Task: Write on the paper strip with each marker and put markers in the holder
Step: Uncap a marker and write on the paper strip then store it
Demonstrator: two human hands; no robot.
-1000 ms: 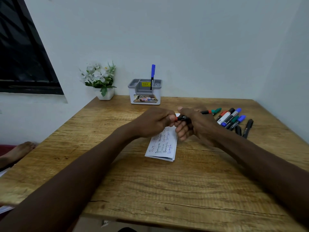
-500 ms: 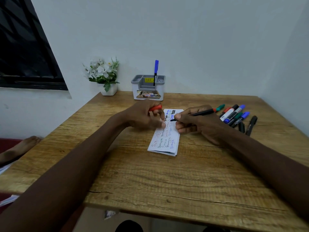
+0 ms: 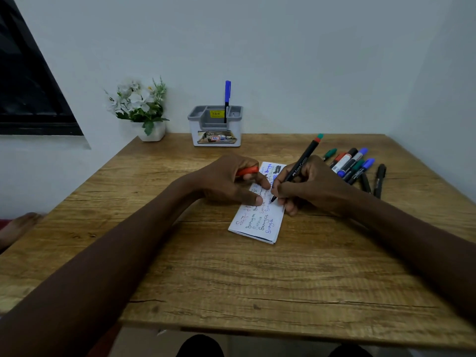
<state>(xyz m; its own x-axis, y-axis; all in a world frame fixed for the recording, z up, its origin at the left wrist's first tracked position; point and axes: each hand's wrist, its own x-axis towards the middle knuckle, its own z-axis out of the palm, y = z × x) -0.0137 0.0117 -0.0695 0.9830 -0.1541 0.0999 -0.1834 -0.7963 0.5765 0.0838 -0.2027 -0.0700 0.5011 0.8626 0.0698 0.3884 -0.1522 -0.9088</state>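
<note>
A white paper strip (image 3: 260, 222) covered in coloured handwriting lies mid-table. My right hand (image 3: 306, 188) grips a thin black marker (image 3: 300, 164) with its tip down on the strip. My left hand (image 3: 229, 180) holds the red cap (image 3: 247, 171) in curled fingers while its thumb and a fingertip press the strip's left edge. The grey-and-white holder (image 3: 216, 136) stands at the back by the wall with one blue marker (image 3: 227, 99) upright in it. Several loose markers (image 3: 353, 166) lie in a bunch at the right.
A small white pot of white flowers (image 3: 140, 109) stands at the table's back left corner. A dark window (image 3: 28, 81) is on the left wall. The wooden table (image 3: 231, 279) has its front edge close to my knees.
The cap came off the black marker and stayed in my left hand. My right hand turned the marker upright and lowered its tip onto the strip; my left fingers settled on the paper.
</note>
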